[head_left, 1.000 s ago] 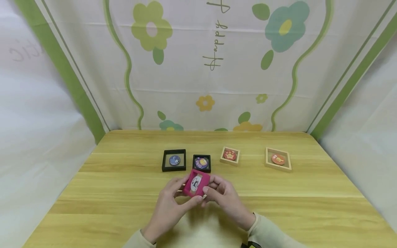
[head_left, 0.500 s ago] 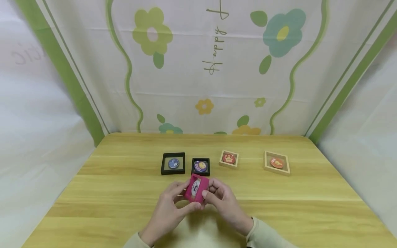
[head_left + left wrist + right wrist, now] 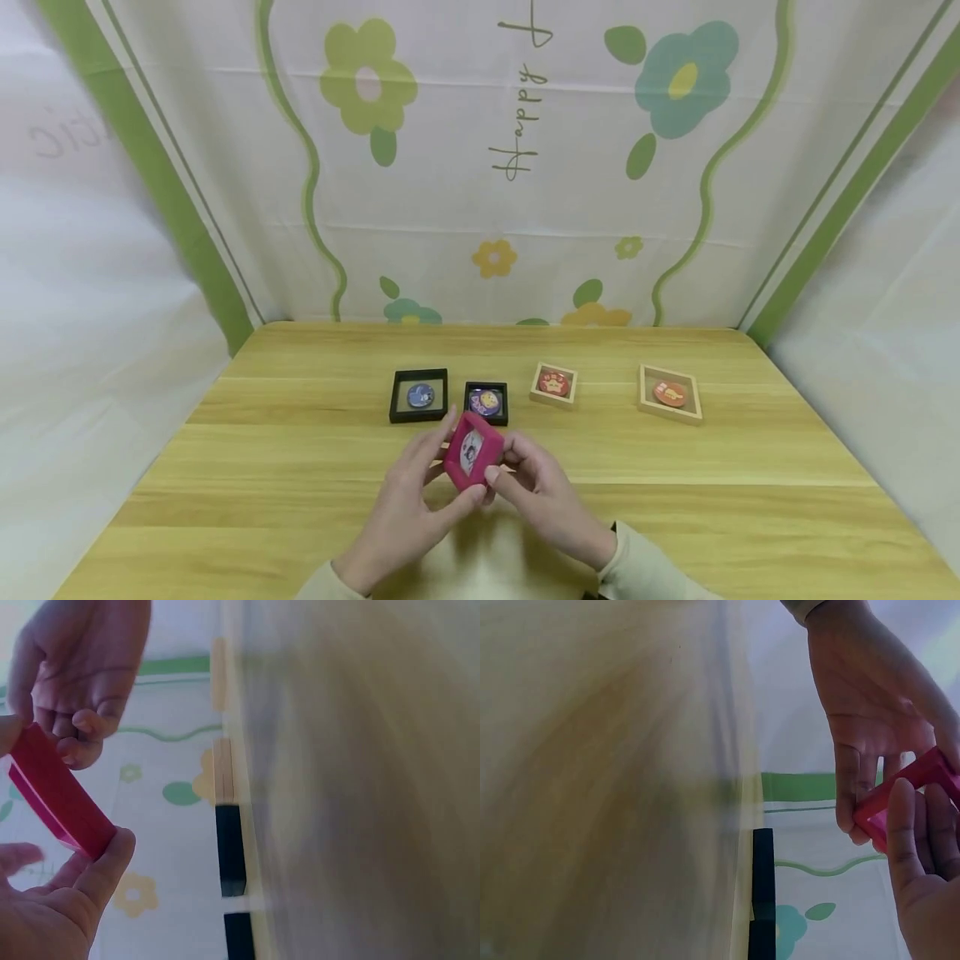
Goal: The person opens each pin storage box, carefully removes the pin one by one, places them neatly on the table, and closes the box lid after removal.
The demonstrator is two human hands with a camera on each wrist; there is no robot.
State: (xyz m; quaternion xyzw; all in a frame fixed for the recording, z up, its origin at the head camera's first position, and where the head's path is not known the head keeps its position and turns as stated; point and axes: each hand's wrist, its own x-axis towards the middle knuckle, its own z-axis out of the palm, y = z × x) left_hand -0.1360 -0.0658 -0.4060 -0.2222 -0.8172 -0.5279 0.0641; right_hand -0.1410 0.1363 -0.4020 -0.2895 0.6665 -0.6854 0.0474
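Both hands hold a small pink display frame [image 3: 474,452] tilted above the table, with a white round badge bearing a dark drawing behind its clear window. My left hand [image 3: 405,492] grips it from the left, thumb at the lower corner and index finger lifted along the upper edge. From the right, my right hand [image 3: 547,500] pinches the frame, its thumb on the near side. The frame's thin edge [image 3: 64,791] shows in the left wrist view. In the right wrist view the left hand [image 3: 874,697] reaches across the frame [image 3: 900,791]. Some fingertips are hidden behind it.
Beyond the hands, a larger black frame [image 3: 393,397] with a blue badge and a small black frame [image 3: 504,405] with a purple badge lie on the wooden table [image 3: 262,467]. Farther right are two light wooden frames [image 3: 553,402] [image 3: 671,412] with red and orange badges. A flowered cloth [image 3: 442,183] hangs behind.
The pink frame has turned in the hands and now stands on a corner like a diamond. My left index finger has lifted off its side. The other frames stay in place.
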